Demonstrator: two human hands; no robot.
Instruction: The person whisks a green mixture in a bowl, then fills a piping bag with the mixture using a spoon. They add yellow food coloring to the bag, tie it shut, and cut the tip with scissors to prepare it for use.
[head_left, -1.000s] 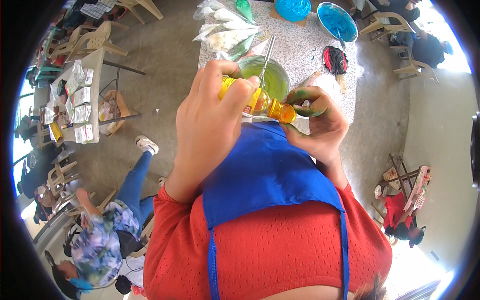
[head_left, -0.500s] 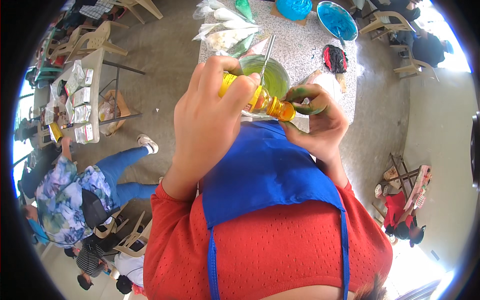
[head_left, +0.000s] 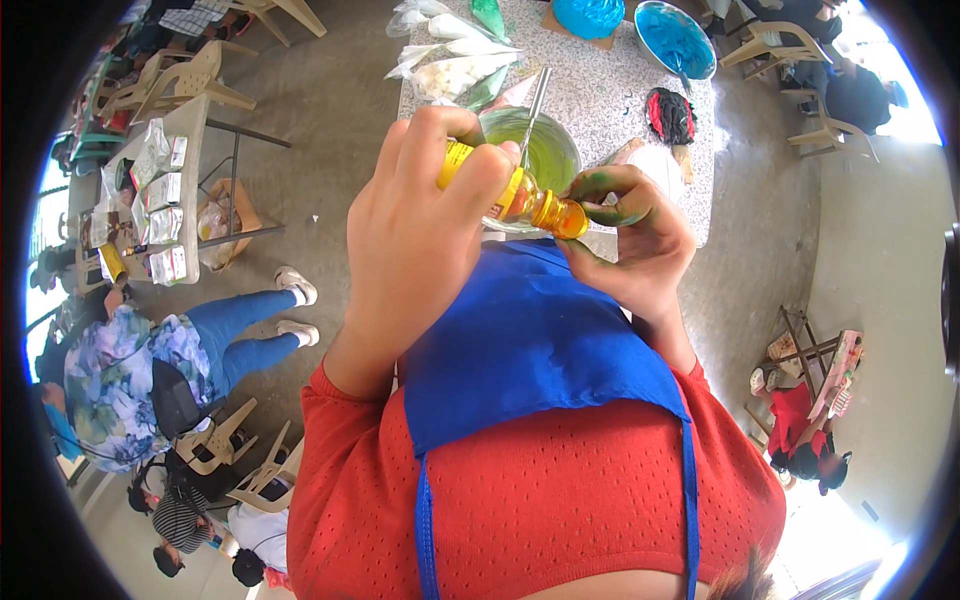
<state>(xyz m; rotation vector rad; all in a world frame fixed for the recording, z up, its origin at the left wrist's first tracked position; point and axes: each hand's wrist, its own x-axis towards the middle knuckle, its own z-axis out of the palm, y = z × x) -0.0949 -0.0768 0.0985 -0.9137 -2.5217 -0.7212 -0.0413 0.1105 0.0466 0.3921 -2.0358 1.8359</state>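
White packets [head_left: 163, 192] grouped on a side table [head_left: 188, 125], far left; their print too small to read. Nearer, left hand [head_left: 420, 215] wraps firmly round a small bottle [head_left: 518, 200], which hangs above the near rim of a metal bowl [head_left: 574, 150]. Bottle lies tilted, neck toward the other hand, presumably to give those fingers access. Yellow label [head_left: 453, 163] mostly covered; dark lettering only partly shows. Green mixture [head_left: 550, 160] in bowl; metal handle [head_left: 538, 100] leans out, likely propped by the rim. Right hand [head_left: 637, 240], green-stained, curls beside the bottle's orange end; cannot tell whether it pinches.
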